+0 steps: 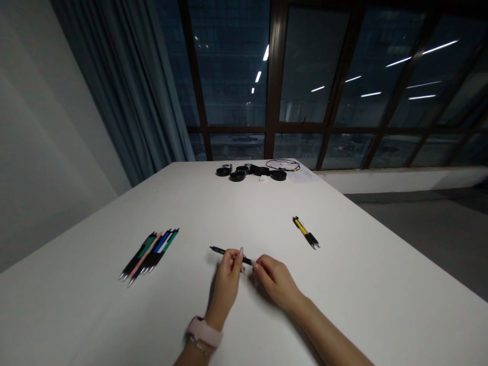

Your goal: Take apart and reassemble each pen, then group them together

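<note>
Between my two hands a black pen is held crosswise, a little above the white table. My left hand pinches its middle with thumb and fingers; the pen's clicker end sticks out to the left. At the other end, my right hand grips the tip, which its fingers hide. To the left lies a row of several pens in black, green, pink and blue, side by side with tips toward me. Over on the right, a small group of pens, one of them yellow, rests on the table.
The white table stretches away toward the windows. At its far end lie several black round objects, a looped black cable and a sheet of paper. A blue curtain hangs at the back left.
</note>
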`<act>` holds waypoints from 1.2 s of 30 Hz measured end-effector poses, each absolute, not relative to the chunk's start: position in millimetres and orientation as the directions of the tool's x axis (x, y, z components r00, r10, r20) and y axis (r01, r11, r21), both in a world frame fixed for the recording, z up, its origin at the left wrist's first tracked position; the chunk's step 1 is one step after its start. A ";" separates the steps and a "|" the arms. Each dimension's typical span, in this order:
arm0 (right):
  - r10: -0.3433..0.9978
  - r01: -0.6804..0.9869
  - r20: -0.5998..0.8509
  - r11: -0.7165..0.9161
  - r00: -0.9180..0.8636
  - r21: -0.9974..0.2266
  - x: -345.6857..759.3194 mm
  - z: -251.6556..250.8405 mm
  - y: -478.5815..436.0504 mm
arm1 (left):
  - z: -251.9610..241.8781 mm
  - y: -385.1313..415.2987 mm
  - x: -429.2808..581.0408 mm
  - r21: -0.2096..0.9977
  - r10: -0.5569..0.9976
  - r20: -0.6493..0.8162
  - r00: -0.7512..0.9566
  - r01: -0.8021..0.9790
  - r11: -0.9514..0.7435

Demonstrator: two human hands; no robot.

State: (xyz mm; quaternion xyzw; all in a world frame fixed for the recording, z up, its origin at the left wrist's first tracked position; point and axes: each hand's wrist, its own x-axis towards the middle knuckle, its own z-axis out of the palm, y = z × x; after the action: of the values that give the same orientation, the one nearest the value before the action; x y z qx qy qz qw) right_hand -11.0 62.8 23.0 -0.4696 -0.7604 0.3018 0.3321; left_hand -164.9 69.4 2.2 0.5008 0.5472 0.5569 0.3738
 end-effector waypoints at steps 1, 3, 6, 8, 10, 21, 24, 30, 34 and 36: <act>0.914 0.522 0.223 0.380 -0.339 -0.763 -11.2 22.8 63.6 | 1.6 69.3 -164.9 0.985 0.967 0.144 -0.209 0.129 -0.119; 0.921 0.541 0.203 0.363 -0.333 -0.758 -12.2 22.5 64.6 | 0.2 69.2 -165.3 0.986 0.972 0.135 -0.191 0.128 -0.111; 0.939 0.559 0.174 0.318 -0.297 -0.766 -13.7 23.5 64.1 | -1.0 69.2 -166.1 0.983 0.973 0.136 -0.187 0.146 -0.109; 0.947 0.562 0.178 0.302 -0.266 -0.770 -13.4 24.7 63.0 | -0.8 69.1 -166.4 0.981 0.971 0.140 -0.195 0.161 -0.109; 0.943 0.571 0.199 0.322 -0.268 -0.755 -11.9 25.1 62.5 | -0.3 68.9 -166.2 0.980 0.970 0.140 -0.198 0.169 -0.107; 0.877 0.616 0.272 0.473 -0.396 -0.630 -9.0 20.4 65.6 | -2.6 68.5 -164.4 0.980 0.971 0.141 -0.192 0.165 -0.110; 0.902 0.581 0.247 0.419 -0.354 -0.698 -13.7 16.3 64.8 | -2.0 68.5 -164.9 0.977 0.971 0.148 -0.190 0.182 -0.113; 0.963 0.217 0.074 0.133 -0.259 -0.967 -25.5 8.7 64.5 | -0.7 67.2 -166.6 0.963 0.969 0.179 -0.173 0.234 -0.136; 0.965 0.137 0.049 0.087 -0.259 -0.987 -27.1 9.8 65.7 | -0.1 66.3 -166.4 0.961 0.967 0.187 -0.174 0.237 -0.143; 0.963 0.149 0.042 0.084 -0.267 -0.985 -26.4 10.1 66.1 | 0.5 65.7 -165.8 0.961 0.966 0.190 -0.177 0.234 -0.146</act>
State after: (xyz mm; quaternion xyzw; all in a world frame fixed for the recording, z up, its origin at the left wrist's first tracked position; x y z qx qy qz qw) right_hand -26.4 66.1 10.1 -0.4514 -0.6160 0.5041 0.4034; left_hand -165.8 65.7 0.5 0.5407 0.5548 0.5299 0.3450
